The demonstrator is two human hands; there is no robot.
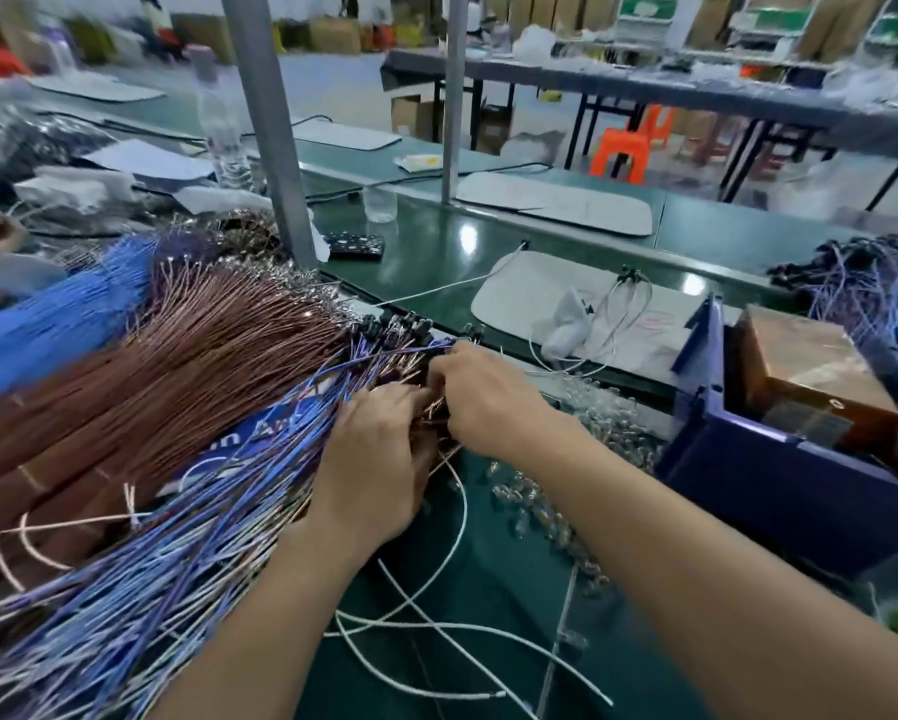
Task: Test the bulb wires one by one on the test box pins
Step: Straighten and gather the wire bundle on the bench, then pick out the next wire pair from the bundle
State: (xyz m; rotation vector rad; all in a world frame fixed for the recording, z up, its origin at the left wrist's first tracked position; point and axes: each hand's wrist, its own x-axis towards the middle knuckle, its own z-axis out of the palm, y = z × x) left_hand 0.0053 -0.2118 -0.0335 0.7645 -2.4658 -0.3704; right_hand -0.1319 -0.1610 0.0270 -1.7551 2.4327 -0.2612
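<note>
While both hands work into the bulb wires (187, 553), we're at the picking stage: 1 lead has to be singled out of the fan. The left hand (379, 459) lies on the fan, fingers curled round a clutch of strands. The right hand (493, 402) meets it from the other side, its grip pinching wire ends right at the left fingertips. Blur hides how many strands sit in that pinch.

The wires lie spread across the tabletop (436, 252), beside a brown bundle (187, 376). No wire is at a pin yet. The navy box (758, 459) on the right, well apart from the hands, looks like the test box, though I can't make out any pins.

Next call: draw 1 lead clear without dragging its neighbours, then carry its bare ends across to that box.
</note>
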